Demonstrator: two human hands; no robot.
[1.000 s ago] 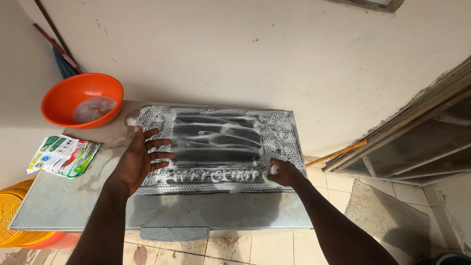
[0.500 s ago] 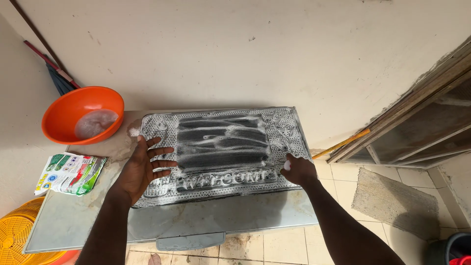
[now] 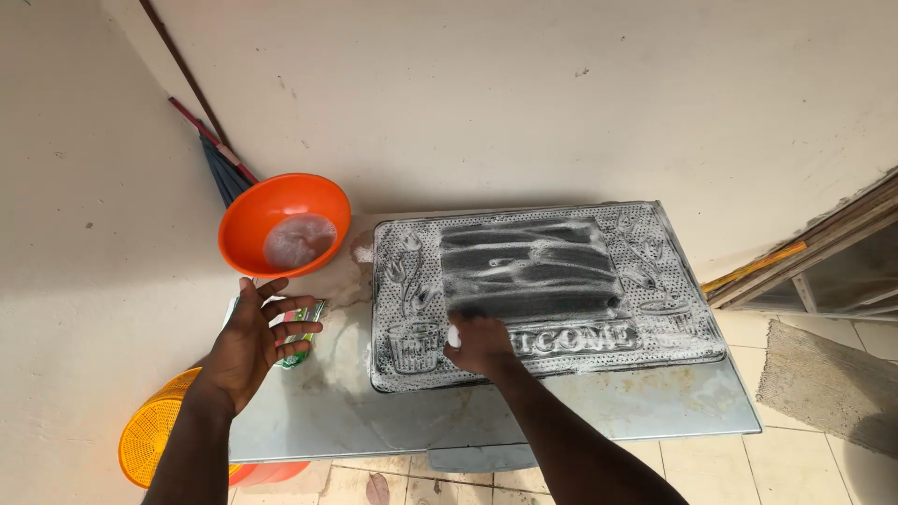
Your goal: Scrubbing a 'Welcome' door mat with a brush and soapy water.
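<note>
A grey rubber doormat point(image 3: 580, 281) covered in white soap foam lies flat on a grey table top point(image 3: 580, 411). My right hand point(image 3: 479, 344) presses a small scrubber with a white end onto the mat's lower left part, beside the embossed lettering. My left hand point(image 3: 257, 341) hovers open with fingers spread, off the mat, over the table's left edge and above a green and white detergent packet point(image 3: 301, 339) that it mostly hides.
An orange bowl point(image 3: 283, 224) holding soapy water stands at the table's back left corner. A yellow perforated basket point(image 3: 154, 435) sits below on the left. A broom leans in the wall corner. A wooden frame point(image 3: 823, 262) and a coarse floor mat point(image 3: 828, 388) lie at right.
My right hand has slid the scrubber from the mat's right side across to its lower left. My left hand has lifted off the mat and moved left. The view has swung left.
</note>
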